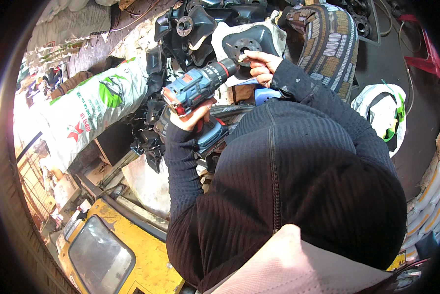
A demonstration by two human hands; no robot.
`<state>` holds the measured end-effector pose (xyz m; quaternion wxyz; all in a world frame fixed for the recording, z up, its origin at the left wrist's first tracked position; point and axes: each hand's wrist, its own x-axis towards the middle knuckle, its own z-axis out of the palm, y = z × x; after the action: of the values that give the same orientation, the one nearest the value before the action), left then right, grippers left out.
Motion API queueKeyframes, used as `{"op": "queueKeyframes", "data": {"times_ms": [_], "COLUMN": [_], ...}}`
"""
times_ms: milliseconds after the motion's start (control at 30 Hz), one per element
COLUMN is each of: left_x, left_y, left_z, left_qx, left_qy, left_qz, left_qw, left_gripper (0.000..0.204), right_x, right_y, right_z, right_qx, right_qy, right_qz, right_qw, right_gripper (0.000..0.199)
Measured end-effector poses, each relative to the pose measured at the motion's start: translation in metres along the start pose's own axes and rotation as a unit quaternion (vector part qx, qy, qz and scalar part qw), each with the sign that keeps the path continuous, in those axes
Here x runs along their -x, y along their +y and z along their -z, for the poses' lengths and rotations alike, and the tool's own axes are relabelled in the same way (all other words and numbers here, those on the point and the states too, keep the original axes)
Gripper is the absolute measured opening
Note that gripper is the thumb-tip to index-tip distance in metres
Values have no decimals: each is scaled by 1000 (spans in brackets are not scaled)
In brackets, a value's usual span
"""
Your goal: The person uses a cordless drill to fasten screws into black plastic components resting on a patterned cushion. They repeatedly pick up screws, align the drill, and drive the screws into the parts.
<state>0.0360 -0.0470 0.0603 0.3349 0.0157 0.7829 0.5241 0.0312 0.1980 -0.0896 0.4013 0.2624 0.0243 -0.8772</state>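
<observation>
My left hand point(195, 116) is wrapped round the grip of a blue and black cordless drill point(195, 85), whose chuck points up and to the right. The fingers of my right hand point(263, 67) pinch a small pale piece right by the chuck's tip; what it is I cannot make out. Just beyond both hands, a black dished part with a round drilled metal flange point(253, 40) rests on white sheeting. Whether the drill touches the flange cannot be seen. A heap of similar black parts point(190, 27) lies to its left.
A printed white and green sack point(92, 110) stands at the left. Below it is a yellow machine body point(149, 259) with a dark panel. Patterned cloth covers a bent leg point(328, 44) on the right, near a white and green bag point(384, 95). Stacked white sacks point(428, 210) line the right edge.
</observation>
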Motion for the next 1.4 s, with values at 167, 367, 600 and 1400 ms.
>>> {"op": "queueKeyframes", "data": {"times_ms": [167, 367, 600, 1400], "left_x": [6, 9, 7, -92], "left_y": [-3, -1, -1, -60], "left_z": [0, -4, 2, 21], "left_qx": [-69, -38, -114, -320], "left_qy": [12, 51, 20, 63], "left_qz": [-71, -94, -30, 5], "left_qw": [995, 994, 993, 945], "left_gripper": [22, 24, 21, 60], "right_x": [3, 5, 1, -43], "right_y": [-4, -6, -8, -19], "right_z": [1, 1, 7, 101], "right_qx": [11, 71, 143, 442], "right_qy": [27, -20, 1, 382], "right_qz": [34, -11, -28, 304], "right_qw": [999, 997, 989, 752], "right_gripper": [22, 26, 29, 30]}}
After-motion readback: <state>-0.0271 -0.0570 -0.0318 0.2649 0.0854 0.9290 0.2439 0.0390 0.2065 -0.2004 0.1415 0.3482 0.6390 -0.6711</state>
